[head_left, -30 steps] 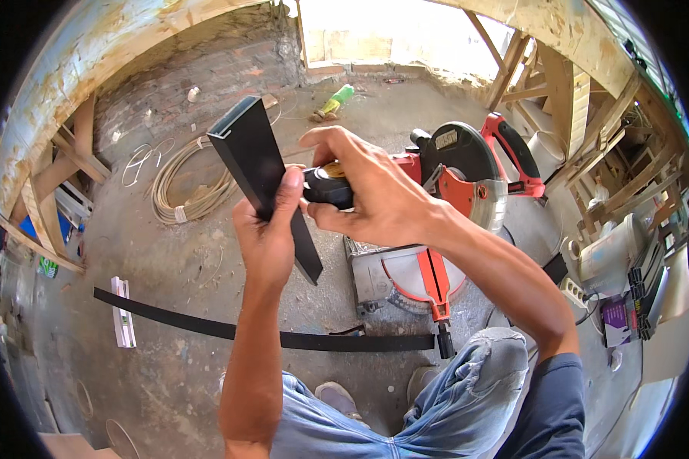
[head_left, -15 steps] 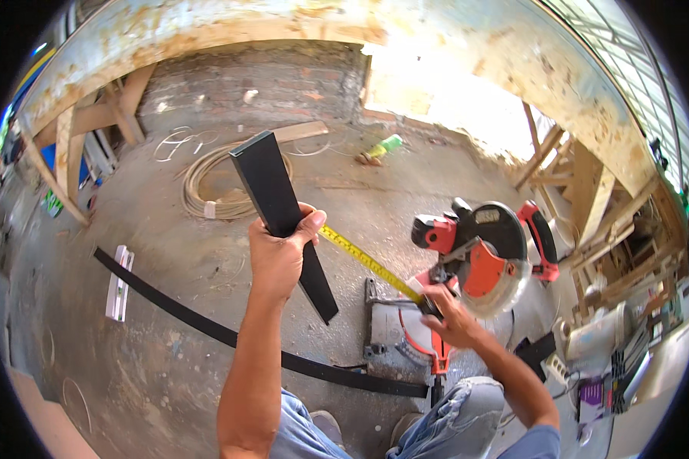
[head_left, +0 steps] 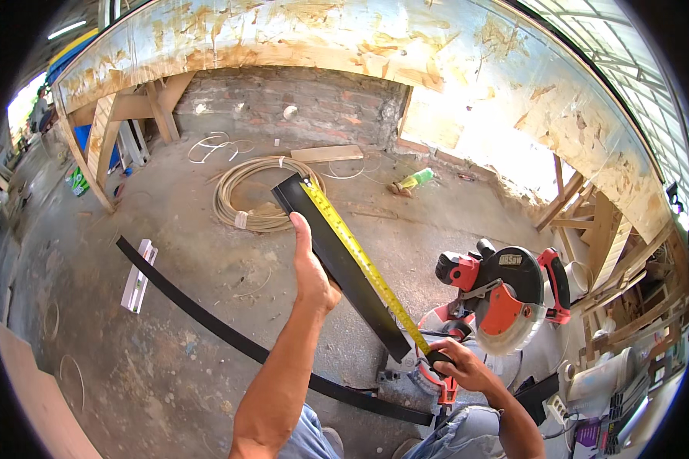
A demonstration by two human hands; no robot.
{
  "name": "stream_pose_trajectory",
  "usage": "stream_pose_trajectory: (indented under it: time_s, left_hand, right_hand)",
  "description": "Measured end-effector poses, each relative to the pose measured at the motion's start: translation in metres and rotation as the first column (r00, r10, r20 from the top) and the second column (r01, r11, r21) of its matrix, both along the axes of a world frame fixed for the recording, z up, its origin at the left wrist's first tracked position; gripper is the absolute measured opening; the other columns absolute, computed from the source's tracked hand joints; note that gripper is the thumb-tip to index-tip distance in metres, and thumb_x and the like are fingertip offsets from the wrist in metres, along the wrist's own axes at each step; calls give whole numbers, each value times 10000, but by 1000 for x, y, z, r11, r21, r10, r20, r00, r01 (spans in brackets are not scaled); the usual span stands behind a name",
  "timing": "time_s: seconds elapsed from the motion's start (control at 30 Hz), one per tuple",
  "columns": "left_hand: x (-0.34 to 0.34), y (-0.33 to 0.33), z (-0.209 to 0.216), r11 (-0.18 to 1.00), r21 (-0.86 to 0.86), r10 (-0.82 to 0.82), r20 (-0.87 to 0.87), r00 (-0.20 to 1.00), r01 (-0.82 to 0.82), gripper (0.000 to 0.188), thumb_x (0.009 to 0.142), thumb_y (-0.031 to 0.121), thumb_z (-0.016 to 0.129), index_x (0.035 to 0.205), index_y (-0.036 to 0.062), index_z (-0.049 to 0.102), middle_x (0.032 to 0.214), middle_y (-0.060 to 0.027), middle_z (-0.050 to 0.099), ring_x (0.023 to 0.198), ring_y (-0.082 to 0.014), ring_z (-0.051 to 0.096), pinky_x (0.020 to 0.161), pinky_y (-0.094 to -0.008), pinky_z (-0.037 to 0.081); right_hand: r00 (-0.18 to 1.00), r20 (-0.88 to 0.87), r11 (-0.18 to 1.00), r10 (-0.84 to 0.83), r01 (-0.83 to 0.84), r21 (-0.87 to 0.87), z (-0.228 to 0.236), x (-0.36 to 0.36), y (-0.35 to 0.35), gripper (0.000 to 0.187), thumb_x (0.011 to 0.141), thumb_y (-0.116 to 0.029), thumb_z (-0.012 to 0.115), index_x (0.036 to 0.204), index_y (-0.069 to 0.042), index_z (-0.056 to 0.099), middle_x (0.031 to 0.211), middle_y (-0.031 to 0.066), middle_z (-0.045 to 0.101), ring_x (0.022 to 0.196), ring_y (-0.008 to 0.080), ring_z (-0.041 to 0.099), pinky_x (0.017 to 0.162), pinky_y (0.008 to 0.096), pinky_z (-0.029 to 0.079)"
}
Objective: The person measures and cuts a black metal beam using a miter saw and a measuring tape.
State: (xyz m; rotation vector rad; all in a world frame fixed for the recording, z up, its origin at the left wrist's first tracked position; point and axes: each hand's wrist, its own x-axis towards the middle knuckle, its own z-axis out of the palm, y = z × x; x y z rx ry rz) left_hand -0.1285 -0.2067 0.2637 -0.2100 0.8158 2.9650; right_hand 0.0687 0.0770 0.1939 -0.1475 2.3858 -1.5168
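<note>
My left hand (head_left: 311, 269) grips a short black flat bar (head_left: 337, 258) near its middle and holds it up, slanted from upper left to lower right. A yellow tape measure blade (head_left: 364, 264) runs along the bar's right edge from its top end. My right hand (head_left: 461, 366) holds the tape measure case at the bar's lower end, just in front of a red mitre saw (head_left: 505, 300).
A long black strip (head_left: 230, 333) lies across the concrete floor. A coil of beige hose (head_left: 251, 200) lies beyond it, a white bracket (head_left: 138, 275) to the left, a green bottle (head_left: 412, 181) near the brick wall. Timber frames stand left and right.
My right hand drew the tape out along the bar, down to its lower end. The view tipped up and the bar tilted further over.
</note>
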Motion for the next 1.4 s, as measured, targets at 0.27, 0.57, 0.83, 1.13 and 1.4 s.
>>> stream_pose_trajectory:
  time_s: [0.27, 0.57, 0.83, 1.13, 1.4]
  left_hand:
    - [6, -8, -11, 974, -45, -226, -161, 961, 222, 892, 847, 859, 359, 834, 11, 633, 728, -103, 607, 665, -261, 616, 666, -398, 528]
    - [4, 1, -7, 984, -2, -177, -68, 982, 177, 610, 932, 653, 508, 847, 57, 605, 725, -70, 568, 662, -234, 583, 674, -417, 507]
    - [-16, -78, -11, 990, 138, 9, -207, 978, 20, 514, 891, 516, 673, 937, 20, 549, 796, -62, 480, 753, -198, 471, 754, -378, 438]
    - [-16, -110, -12, 973, 180, -77, -340, 937, 145, 434, 921, 403, 647, 992, -16, 561, 903, -98, 448, 894, -240, 464, 891, -393, 436]
    - [-29, -129, -24, 905, 162, -274, -484, 831, 393, 442, 895, 362, 651, 1044, -49, 589, 1027, -118, 484, 1041, -273, 471, 1071, -469, 401]
  right_hand:
    - [998, -40, 994, 52, -48, 98, 15, -14, -18, 361, 949, -181, 655, 1266, -34, 565, 1154, 150, 610, 1076, 260, 599, 942, 389, 480]
    - [949, -285, 969, 136, -67, 239, 13, -10, -10, 400, 922, -159, 669, 1290, -64, 547, 1164, 135, 590, 1054, 288, 576, 915, 406, 471]
    - [874, -485, 876, -23, 251, 411, 63, 15, -10, 487, 843, -106, 690, 1300, -59, 529, 1150, 187, 510, 1082, 378, 545, 957, 448, 456]
    - [663, -747, 689, -48, 563, 456, 80, 30, -17, 475, 808, -132, 693, 1268, -81, 587, 1147, 160, 488, 1043, 343, 579, 815, 439, 567]
    - [640, -767, 629, -47, 616, 475, 77, 33, -15, 437, 822, -158, 696, 1247, -106, 608, 1147, 150, 475, 1037, 324, 580, 759, 413, 580]
